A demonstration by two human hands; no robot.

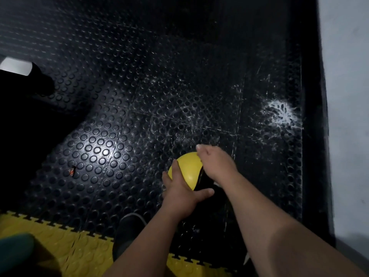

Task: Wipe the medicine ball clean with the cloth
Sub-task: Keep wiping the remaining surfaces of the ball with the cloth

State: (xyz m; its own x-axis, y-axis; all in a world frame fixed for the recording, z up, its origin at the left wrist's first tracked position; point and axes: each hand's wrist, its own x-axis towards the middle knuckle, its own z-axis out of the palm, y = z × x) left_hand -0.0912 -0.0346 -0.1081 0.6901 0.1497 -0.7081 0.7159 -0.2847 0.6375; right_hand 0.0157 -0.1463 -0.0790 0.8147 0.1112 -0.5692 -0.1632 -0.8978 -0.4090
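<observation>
The medicine ball [189, 168], yellow with a black panel, sits on the black studded floor mat [95, 148]. My left hand [179, 192] holds its near left side, with the fingers spread over the yellow part and the thumb reaching across the black panel. My right hand [215, 162] lies curled over the ball's top right. Only a small sliver of the white cloth [216, 183] shows below that wrist, and the rest is hidden under the hand.
My dark shoe [129, 230] stands just behind the ball. Yellow interlocking tiles [65, 242] edge the mat at the near side. A white wall [347, 116] and a black skirting run along the right. A white powder smear [281, 112] marks the mat. A dark shape [30, 92] lies at the left.
</observation>
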